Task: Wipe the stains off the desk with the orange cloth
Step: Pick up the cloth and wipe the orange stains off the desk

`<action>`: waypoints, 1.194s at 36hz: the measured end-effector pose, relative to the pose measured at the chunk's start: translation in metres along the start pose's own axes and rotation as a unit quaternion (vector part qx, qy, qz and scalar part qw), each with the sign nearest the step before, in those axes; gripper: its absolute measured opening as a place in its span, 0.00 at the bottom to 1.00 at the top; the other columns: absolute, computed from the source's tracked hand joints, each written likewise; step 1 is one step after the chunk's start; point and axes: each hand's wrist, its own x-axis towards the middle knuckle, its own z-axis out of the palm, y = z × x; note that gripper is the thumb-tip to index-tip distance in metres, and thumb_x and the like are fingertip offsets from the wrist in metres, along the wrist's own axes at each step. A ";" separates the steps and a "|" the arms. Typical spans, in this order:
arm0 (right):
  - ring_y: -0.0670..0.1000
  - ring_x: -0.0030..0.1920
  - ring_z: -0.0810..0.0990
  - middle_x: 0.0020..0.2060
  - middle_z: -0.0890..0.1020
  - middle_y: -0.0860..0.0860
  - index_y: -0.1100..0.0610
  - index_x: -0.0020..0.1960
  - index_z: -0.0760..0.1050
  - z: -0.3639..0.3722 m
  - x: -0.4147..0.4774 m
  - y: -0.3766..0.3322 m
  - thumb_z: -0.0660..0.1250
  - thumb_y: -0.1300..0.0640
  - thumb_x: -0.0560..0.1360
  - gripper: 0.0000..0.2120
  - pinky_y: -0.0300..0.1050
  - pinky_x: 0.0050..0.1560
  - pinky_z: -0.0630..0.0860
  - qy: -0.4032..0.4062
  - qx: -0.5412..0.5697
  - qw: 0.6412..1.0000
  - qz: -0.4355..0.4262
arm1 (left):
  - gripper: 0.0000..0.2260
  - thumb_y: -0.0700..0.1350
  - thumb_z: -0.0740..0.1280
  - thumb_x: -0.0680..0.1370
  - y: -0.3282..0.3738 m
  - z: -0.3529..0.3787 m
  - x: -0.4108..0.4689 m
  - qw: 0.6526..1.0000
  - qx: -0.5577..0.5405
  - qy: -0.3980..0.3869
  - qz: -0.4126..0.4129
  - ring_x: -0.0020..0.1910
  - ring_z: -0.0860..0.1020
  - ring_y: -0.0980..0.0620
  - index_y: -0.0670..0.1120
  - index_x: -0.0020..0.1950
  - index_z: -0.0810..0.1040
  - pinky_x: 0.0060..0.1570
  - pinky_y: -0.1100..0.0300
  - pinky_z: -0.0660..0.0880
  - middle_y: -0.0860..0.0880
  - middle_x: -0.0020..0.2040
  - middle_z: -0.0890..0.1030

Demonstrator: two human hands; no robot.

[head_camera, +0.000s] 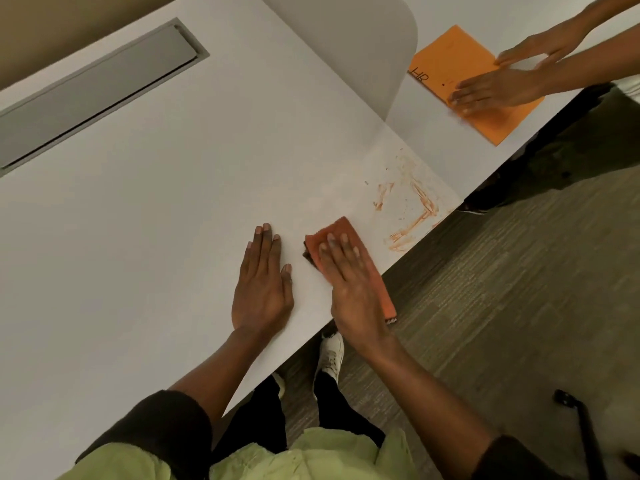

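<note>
Right hand is pressing flat, fingers spread, on the orange cloth near the desk front edge, stains lying just beyond it; left hand is bracing open-palmed alongside; judgement: even pressure and overlapping strokes into the smears should be lifting them best.

Matt white desk, smooth laminate look, smeared with streaky orange-brown stains. Soft folded orange cloth, kinda fuzzy. Brushed grey metal-looking cable flap. Rough ribbed carpet floor.
</note>
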 end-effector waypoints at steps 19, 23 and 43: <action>0.57 0.85 0.48 0.84 0.56 0.57 0.59 0.84 0.55 0.003 0.027 0.008 0.56 0.71 0.75 0.38 0.61 0.84 0.53 0.011 -0.011 1.000 0.027 | 0.28 0.53 0.51 0.89 -0.001 0.005 0.002 0.999 0.031 0.015 -0.002 0.89 0.43 0.55 0.45 0.89 0.55 0.88 0.51 0.49 0.48 0.90 0.48; 0.57 0.85 0.50 0.83 0.58 0.57 0.59 0.83 0.58 -0.004 0.052 0.024 0.56 0.71 0.75 0.36 0.60 0.83 0.54 0.011 -0.014 0.999 0.034 | 0.28 0.54 0.51 0.89 0.000 0.004 0.003 0.999 0.038 0.016 -0.005 0.89 0.42 0.56 0.46 0.89 0.55 0.86 0.59 0.41 0.49 0.90 0.48; 0.56 0.85 0.50 0.83 0.59 0.55 0.56 0.84 0.57 -0.017 0.052 0.042 0.59 0.76 0.75 0.40 0.59 0.84 0.53 -0.002 -0.005 1.000 0.002 | 0.29 0.55 0.50 0.89 -0.001 0.006 0.002 0.999 0.035 0.008 -0.007 0.89 0.42 0.56 0.47 0.89 0.54 0.88 0.54 0.47 0.52 0.90 0.46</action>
